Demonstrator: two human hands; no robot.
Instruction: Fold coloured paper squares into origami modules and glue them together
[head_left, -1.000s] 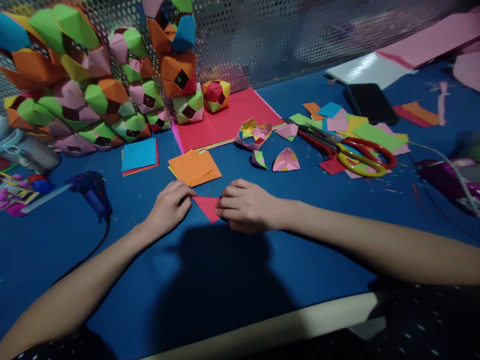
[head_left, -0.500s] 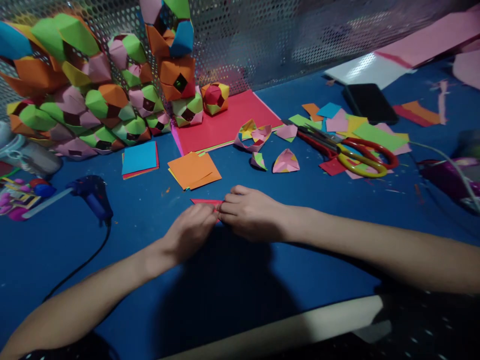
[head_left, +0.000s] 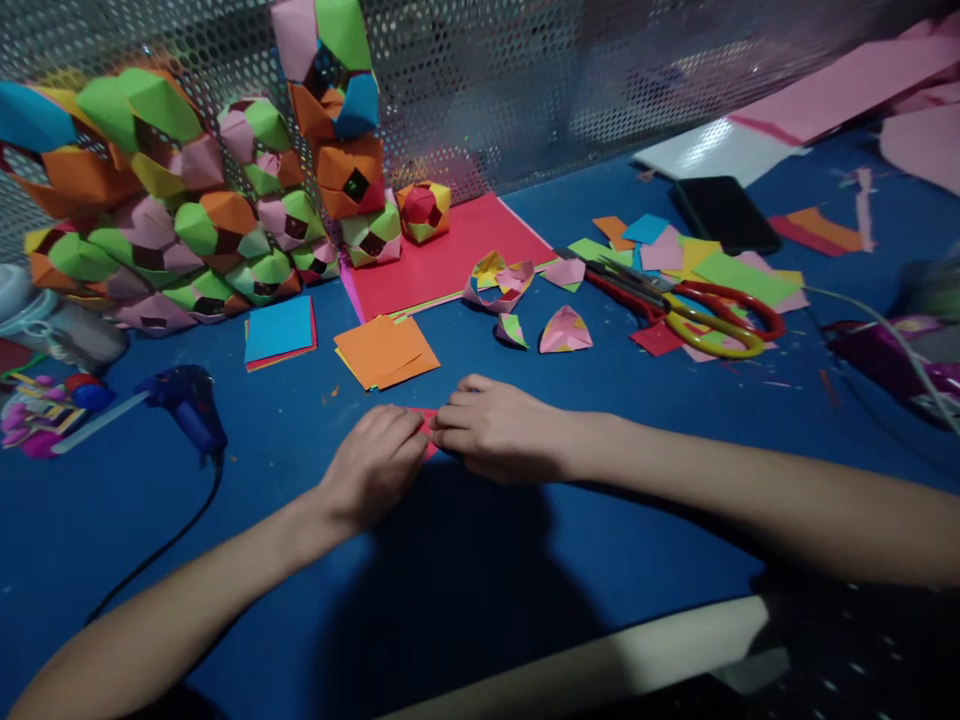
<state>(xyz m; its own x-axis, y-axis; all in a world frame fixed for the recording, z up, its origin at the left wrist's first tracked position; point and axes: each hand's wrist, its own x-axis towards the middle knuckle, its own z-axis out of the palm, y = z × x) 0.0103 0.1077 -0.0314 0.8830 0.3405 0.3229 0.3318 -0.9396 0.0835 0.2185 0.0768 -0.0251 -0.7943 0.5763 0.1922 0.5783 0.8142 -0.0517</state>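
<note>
A small red piece of paper (head_left: 429, 424) lies on the blue table between my hands, mostly covered by them. My left hand (head_left: 379, 455) is closed, its fingers bent and pressed on the paper's left part. From the right, my right hand (head_left: 495, 430) grips the paper's other side with curled fingers; its fingertips are partly hidden. Just beyond are orange paper squares (head_left: 386, 352) and a stack of blue-topped squares (head_left: 281, 330). Folded pink paper pieces (head_left: 566, 330) sit a little farther off to the right.
Joined paper balls (head_left: 217, 215) stand against the perforated metal panel (head_left: 480, 90). At left is a blue glue gun (head_left: 184, 400) with its cord. Scissors (head_left: 712, 330) rest on paper scraps at right, near a black phone (head_left: 725, 213). Red sheets (head_left: 457, 250) lie at the back.
My left hand has shifted slightly along the red paper and now covers its left tip. My right hand stays nearly in place. The view has tilted a little.
</note>
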